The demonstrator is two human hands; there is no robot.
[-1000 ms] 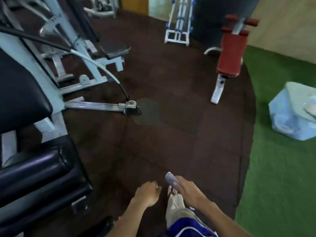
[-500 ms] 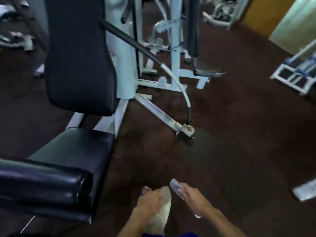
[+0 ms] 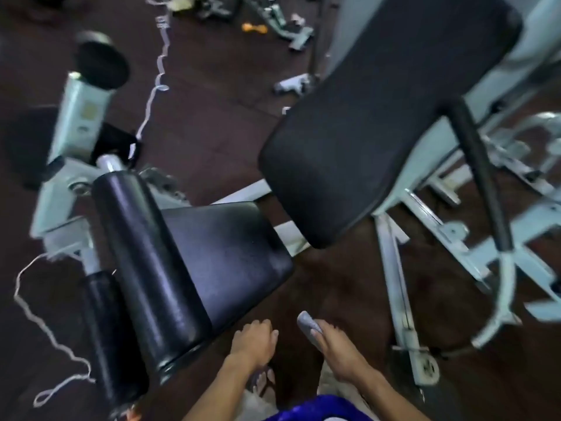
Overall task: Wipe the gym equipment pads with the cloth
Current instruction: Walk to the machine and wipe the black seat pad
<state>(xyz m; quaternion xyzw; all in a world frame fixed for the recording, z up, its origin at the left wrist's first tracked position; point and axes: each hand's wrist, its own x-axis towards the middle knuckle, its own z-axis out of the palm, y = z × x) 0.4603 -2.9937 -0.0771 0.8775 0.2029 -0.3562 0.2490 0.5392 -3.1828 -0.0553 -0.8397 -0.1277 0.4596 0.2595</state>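
Note:
A black seat pad lies in front of me, with a black roller pad along its left side and a large black back pad rising behind it to the right. My right hand grips a small grey cloth whose end sticks out past the fingers. It hovers just right of the seat pad's near corner. My left hand hangs with loosely curled fingers and holds nothing, close to the seat pad's near edge.
The pale metal frame of the machine runs along the dark floor on the right, with a curved black-sleeved handle bar. A white cord trails over the floor at the left. A second roller pad sits low left.
The view has swung left, from the open floor to the machine, and the pads now fill the middle. Both hands keep their places low in view, the right one still gripping the cloth.

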